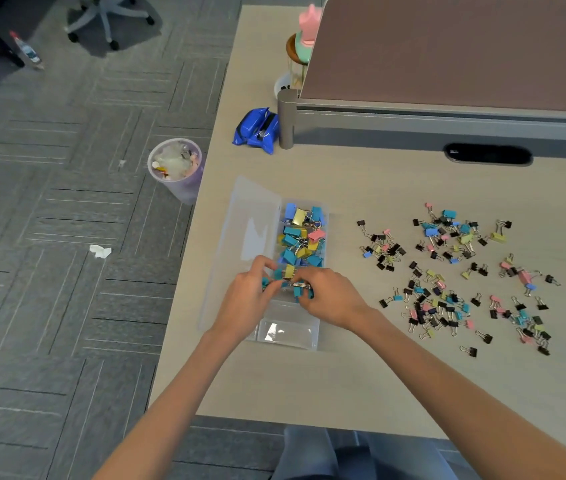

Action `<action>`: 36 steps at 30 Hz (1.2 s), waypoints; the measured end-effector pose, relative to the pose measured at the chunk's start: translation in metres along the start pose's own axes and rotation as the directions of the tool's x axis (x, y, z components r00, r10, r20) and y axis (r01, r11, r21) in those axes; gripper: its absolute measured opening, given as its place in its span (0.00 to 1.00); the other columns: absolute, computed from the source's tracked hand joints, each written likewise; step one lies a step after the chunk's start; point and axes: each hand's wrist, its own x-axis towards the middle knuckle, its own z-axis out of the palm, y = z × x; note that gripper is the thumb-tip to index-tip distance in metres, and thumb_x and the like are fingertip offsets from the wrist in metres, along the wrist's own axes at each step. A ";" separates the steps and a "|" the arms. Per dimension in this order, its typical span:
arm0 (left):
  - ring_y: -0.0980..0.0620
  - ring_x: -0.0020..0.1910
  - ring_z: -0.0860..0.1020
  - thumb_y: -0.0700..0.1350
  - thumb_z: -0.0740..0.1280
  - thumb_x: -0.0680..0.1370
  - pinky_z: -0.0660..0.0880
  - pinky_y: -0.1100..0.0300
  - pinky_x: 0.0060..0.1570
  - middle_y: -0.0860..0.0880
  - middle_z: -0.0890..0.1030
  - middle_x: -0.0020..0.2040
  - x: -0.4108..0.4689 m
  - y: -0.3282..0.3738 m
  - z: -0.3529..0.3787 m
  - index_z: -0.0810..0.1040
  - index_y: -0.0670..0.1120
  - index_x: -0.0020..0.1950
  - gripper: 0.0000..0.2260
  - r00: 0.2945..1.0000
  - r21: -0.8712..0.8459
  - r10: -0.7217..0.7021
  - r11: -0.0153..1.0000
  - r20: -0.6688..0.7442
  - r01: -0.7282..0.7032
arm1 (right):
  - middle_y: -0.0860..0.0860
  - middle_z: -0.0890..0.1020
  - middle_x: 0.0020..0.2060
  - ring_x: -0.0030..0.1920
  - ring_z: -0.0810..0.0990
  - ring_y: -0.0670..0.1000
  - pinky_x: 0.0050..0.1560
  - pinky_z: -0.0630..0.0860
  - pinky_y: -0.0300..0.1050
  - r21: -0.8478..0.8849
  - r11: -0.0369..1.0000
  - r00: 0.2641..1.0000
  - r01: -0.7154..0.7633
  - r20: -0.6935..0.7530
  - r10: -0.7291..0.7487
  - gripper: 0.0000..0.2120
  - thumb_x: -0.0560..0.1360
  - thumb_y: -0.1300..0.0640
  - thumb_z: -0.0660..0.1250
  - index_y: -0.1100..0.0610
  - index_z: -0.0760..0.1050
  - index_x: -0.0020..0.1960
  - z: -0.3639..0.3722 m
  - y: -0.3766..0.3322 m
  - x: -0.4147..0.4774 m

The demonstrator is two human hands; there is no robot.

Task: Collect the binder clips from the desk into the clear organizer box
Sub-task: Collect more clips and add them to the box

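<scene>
A clear organizer box (286, 332) lies on the desk with its lid (247, 237) folded open to the left. Its far half is filled with several large teal, yellow, blue and pink binder clips (302, 237). Directly over the box's middle, my left hand (248, 299) and my right hand (331, 296) meet, both closed on a bunch of teal and yellow binder clips (292, 282). To the right, several small black, pink, yellow and blue clips (447, 282) are scattered on the desk.
A blue packet (257, 129) lies near a grey partition post (286, 117). A cable slot (487, 154) is set in the desk. A bin (176, 168) stands on the floor beside the desk's left edge. An office chair (108, 15) is far left.
</scene>
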 end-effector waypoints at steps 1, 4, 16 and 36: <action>0.50 0.26 0.74 0.45 0.67 0.78 0.75 0.54 0.26 0.45 0.80 0.39 0.001 0.002 -0.003 0.71 0.50 0.54 0.08 0.998 -0.122 -0.064 0.991 -0.010 0.063 | 0.50 0.79 0.54 0.52 0.78 0.54 0.47 0.75 0.47 -0.051 0.999 1.000 0.010 0.010 -0.009 0.14 0.72 0.54 0.65 0.50 0.74 0.58 0.002 -0.002 0.001; 0.50 0.22 0.71 0.41 0.68 0.78 0.73 0.57 0.22 0.43 0.82 0.35 0.003 0.006 -0.009 0.73 0.45 0.50 0.04 0.980 -0.358 -0.197 0.917 -0.014 0.179 | 0.51 0.77 0.59 0.57 0.76 0.54 0.51 0.74 0.48 -0.129 0.991 0.999 0.023 0.041 -0.017 0.19 0.72 0.49 0.69 0.53 0.72 0.61 0.008 -0.005 0.004; 0.54 0.36 0.74 0.34 0.64 0.78 0.75 0.63 0.36 0.44 0.81 0.47 0.015 0.013 -0.023 0.77 0.48 0.52 0.10 0.930 -0.497 -0.277 0.788 0.243 0.364 | 0.52 0.73 0.54 0.54 0.73 0.53 0.50 0.76 0.48 -0.020 0.998 0.998 0.067 0.022 -0.067 0.18 0.70 0.64 0.70 0.56 0.70 0.57 0.005 0.005 0.002; 0.43 0.47 0.83 0.32 0.56 0.81 0.82 0.51 0.46 0.39 0.81 0.51 0.009 0.025 -0.038 0.71 0.39 0.62 0.11 0.944 -0.655 -0.203 0.681 0.261 0.327 | 0.50 0.75 0.52 0.51 0.77 0.50 0.50 0.77 0.46 0.187 0.973 0.978 0.139 -0.182 -0.105 0.17 0.70 0.72 0.65 0.57 0.74 0.55 0.001 0.009 -0.002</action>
